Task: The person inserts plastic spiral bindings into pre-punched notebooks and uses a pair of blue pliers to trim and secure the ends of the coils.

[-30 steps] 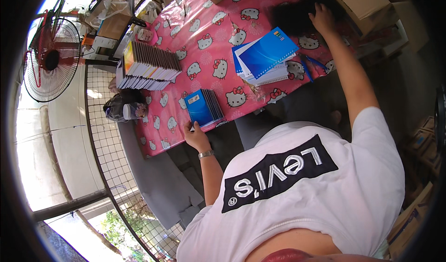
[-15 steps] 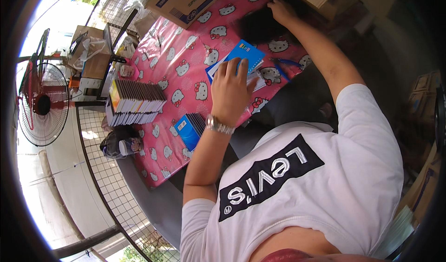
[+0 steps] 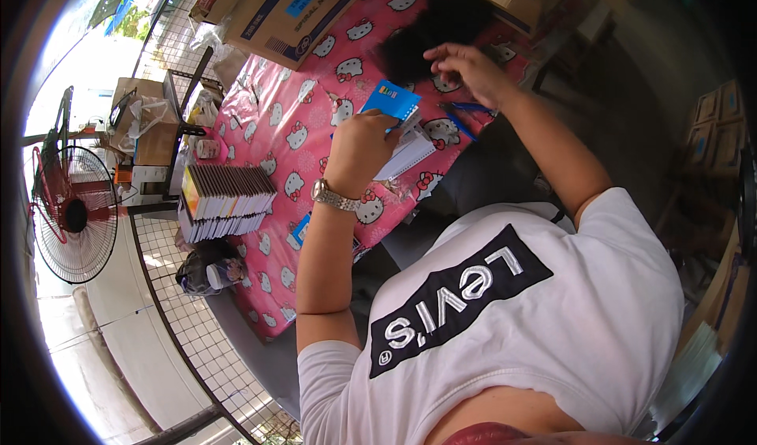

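My left hand [image 3: 359, 149], with a metal watch on its wrist, is closed on the edge of a blue-covered notebook [image 3: 396, 96] on the pink table. White pages [image 3: 410, 155] with a row of punched holes show beside and below that hand. My right hand [image 3: 471, 72] is raised beside a dark, blurry pile [image 3: 434, 31] of fine black pieces. Its fingers are bent toward the thumb; anything between them is too small to make out. Slim blue tools or pens [image 3: 464, 121] lie right of the notebook.
A row of stacked notebooks [image 3: 229, 199] stands at the table's left, and another blue notebook [image 3: 300, 228] is partly hidden by my left forearm. Cardboard boxes [image 3: 296, 11] stand at the far edge. A bag [image 3: 209, 267] sits at the left corner, near a fan [image 3: 75, 216].
My right hand has come back from the dark pile toward the notebook. My left hand has shifted left and lower, its fingers now closed at the blue cover, and more white pages show.
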### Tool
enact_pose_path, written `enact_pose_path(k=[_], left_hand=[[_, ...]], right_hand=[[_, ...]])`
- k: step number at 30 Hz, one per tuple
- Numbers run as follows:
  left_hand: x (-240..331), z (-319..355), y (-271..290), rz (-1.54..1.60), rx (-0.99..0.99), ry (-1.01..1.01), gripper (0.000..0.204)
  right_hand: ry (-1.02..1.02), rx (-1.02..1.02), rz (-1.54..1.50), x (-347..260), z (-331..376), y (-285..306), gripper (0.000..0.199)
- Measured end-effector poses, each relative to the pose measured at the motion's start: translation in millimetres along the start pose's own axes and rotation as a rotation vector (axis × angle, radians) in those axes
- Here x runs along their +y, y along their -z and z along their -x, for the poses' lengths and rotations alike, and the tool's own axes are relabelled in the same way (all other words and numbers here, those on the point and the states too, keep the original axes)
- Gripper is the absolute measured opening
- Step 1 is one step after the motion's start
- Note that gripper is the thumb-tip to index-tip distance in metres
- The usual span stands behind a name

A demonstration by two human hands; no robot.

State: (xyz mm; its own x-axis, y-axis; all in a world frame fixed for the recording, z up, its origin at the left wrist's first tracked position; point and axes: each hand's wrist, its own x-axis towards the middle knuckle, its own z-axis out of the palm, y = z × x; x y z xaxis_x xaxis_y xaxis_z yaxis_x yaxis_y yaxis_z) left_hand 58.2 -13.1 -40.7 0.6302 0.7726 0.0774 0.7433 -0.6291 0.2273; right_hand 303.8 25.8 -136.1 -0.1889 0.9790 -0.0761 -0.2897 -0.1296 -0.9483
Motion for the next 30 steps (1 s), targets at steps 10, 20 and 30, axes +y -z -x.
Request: enact_pose_path(k=[10, 20, 30], left_hand=[[2, -2, -1, -0.083, 0.007, 0.003, 0.017], [3, -4, -1, -0.107, 0.009, -0.011, 0.021], [-15, -10, 16, 0.119, -0.059, -0.034, 0.021]], right_hand=[[-0.097, 0.073, -0.181, 3, 64, -51, 0.026], [-0.055, 0.081, -0.016, 10, 56, -54, 0.021], [0.052, 0.138, -0.045, -8, 43, -49, 0.022]])
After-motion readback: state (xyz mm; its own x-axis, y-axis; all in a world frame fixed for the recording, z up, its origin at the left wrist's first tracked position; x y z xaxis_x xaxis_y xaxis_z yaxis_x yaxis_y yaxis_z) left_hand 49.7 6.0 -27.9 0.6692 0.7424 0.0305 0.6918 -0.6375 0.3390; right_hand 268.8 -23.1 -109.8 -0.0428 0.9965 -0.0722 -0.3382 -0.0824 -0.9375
